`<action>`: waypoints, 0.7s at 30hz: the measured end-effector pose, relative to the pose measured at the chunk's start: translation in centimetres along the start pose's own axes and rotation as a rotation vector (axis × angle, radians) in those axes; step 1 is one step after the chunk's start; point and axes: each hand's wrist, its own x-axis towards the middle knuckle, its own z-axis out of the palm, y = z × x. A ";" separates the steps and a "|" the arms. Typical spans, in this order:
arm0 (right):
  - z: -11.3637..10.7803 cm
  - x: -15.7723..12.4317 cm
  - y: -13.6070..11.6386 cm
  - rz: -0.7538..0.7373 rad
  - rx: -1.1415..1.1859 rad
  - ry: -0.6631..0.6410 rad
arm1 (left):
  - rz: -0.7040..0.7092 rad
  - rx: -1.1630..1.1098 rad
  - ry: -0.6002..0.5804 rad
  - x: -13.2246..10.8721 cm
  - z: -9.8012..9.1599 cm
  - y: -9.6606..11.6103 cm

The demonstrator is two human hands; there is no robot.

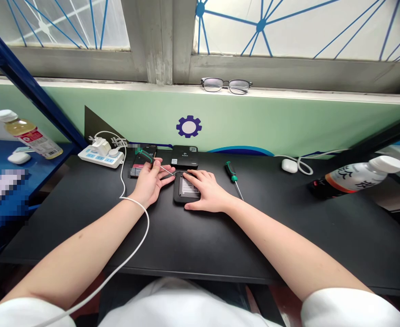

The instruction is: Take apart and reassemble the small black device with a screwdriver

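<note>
My left hand is closed round a screwdriver with a green and black handle. Its thin metal shaft slants right, and the tip is at the upper left corner of a small black electronic device. That device lies flat on the black desk, with a pale labelled panel set in its upper face. My right hand holds the device from the right, fingers across its top and thumb along the near edge, hiding much of its right side. A second green and black screwdriver lies to the right.
Behind the device lies a black box; a dark phone-like item is partly behind my left hand. A white power strip stands left, its cable crossing my left forearm. A bottle and white earbud case stand right.
</note>
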 end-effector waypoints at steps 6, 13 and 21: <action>-0.1 0.1 -0.2 0.014 -0.013 -0.016 | 0.195 0.299 -0.151 -1.0 0.8 -0.5; -0.2 0.1 -0.4 0.023 -0.016 -0.016 | 0.079 0.118 0.014 -0.3 1.0 -0.4; -0.1 0.0 -0.1 0.023 0.002 -0.009 | -0.066 -0.042 0.060 0.1 0.7 0.2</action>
